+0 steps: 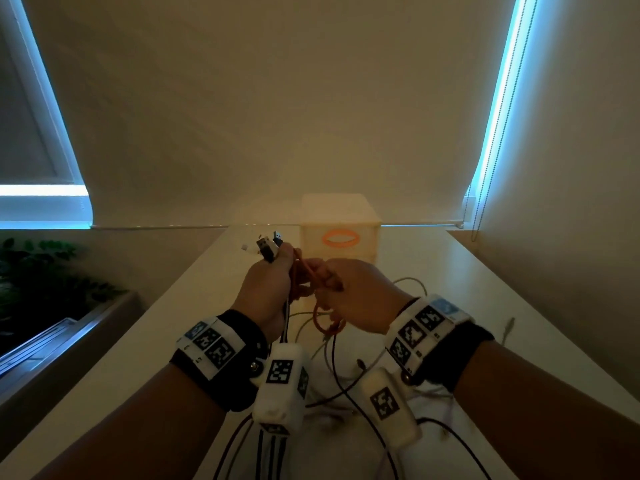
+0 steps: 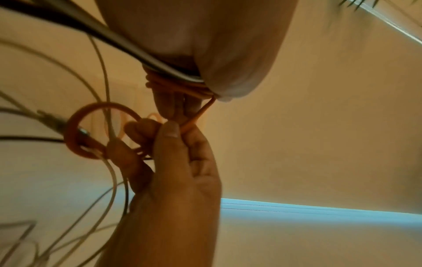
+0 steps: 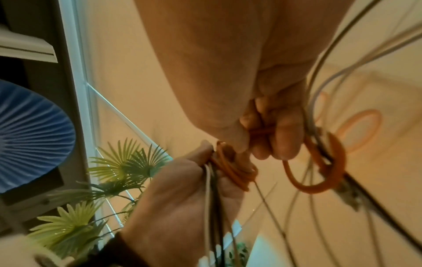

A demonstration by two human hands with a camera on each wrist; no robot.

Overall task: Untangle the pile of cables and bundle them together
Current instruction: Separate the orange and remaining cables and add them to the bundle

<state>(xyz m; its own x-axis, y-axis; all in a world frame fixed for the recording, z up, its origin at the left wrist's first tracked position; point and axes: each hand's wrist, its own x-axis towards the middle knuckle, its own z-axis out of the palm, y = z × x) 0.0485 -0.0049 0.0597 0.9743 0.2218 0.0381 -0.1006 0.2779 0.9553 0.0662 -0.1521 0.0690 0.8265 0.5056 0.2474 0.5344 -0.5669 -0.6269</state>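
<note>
While gathered cable ends (image 1: pixel 268 249) are gripped by the left hand (image 1: pixel 265 289)
A limp orange rubber band (image 2: pixel 196 117) is pinched by the right hand (image 1: pixel 356 294); best stretched near the wraps.

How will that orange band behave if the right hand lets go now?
Probably springs back: the orange band looks stretchy, wound round the cables in the left hand. Its free loop hangs limp from the right hand, so likely floppy and light.

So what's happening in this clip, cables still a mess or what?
A person is tying cables together over a pale table. The left hand grips a bunch of cables with the plugs sticking up, and several turns of an orange cord are wrapped round the bunch. The right hand pinches that cord's free end. The cables' loose lengths trail on the table. A box stands behind.
</note>
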